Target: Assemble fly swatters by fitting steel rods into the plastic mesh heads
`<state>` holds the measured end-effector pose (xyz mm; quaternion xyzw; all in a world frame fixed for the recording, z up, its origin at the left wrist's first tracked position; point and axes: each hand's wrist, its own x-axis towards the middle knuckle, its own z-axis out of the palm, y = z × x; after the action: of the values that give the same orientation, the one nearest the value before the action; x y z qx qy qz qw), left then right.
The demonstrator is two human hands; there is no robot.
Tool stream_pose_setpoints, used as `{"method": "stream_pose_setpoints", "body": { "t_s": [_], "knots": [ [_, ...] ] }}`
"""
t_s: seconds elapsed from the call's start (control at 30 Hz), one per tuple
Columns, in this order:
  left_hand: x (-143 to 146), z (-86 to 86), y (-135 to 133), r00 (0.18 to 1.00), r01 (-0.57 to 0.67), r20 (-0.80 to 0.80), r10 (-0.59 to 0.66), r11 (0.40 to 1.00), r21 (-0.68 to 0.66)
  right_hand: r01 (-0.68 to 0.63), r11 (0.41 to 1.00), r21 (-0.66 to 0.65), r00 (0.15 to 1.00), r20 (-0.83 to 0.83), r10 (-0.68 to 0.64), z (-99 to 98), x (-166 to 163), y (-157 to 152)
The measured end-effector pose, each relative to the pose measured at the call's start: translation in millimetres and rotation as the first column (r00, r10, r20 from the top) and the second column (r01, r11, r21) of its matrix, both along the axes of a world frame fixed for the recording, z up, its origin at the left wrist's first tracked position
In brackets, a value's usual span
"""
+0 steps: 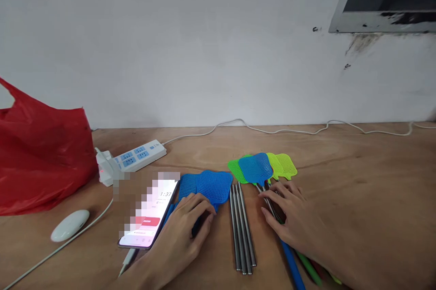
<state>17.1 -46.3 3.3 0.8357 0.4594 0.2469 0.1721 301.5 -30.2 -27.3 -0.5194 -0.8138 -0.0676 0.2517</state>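
Observation:
My left hand (189,224) is closed at the base of the blue fly swatter heads (214,185), thumb and index finger coming together near one neck. These heads overlap and lie flat on the table. To their right, several bare metal rods (242,231) lie side by side, touched by neither hand. My right hand (289,213) rests over the shafts of a group of fly swatters with blue (255,167), green (236,169) and yellow-green (286,166) heads. Its fingers are spread, and the thumb stands apart. Blue and green handles (292,265) come out beneath the right wrist.
A lit phone (150,217) leans left of my left hand, partly blurred, with a white cable below. Behind it lies a white power strip (146,154) with a plugged-in adapter. A red plastic bag (44,158) and a white oval case (70,225) are at left. A wall borders the wooden table (374,190).

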Motion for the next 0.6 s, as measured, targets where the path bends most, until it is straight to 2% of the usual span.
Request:
{"method": "stream_pose_setpoints", "body": {
  "t_s": [0.2,0.6],
  "knots": [
    [0.4,2.0,-0.1,1.0,0.001,-0.008,-0.001,1.0,0.012,0.117,0.992,0.039,0.99,0.068,-0.12,-2.6,5.5,2.8],
    [0.0,4.5,0.3,0.998,-0.046,0.041,0.044,0.998,0.043,0.063,0.998,0.016,0.998,0.021,-0.064,-0.6,8.3,2.4]
  ]
}}
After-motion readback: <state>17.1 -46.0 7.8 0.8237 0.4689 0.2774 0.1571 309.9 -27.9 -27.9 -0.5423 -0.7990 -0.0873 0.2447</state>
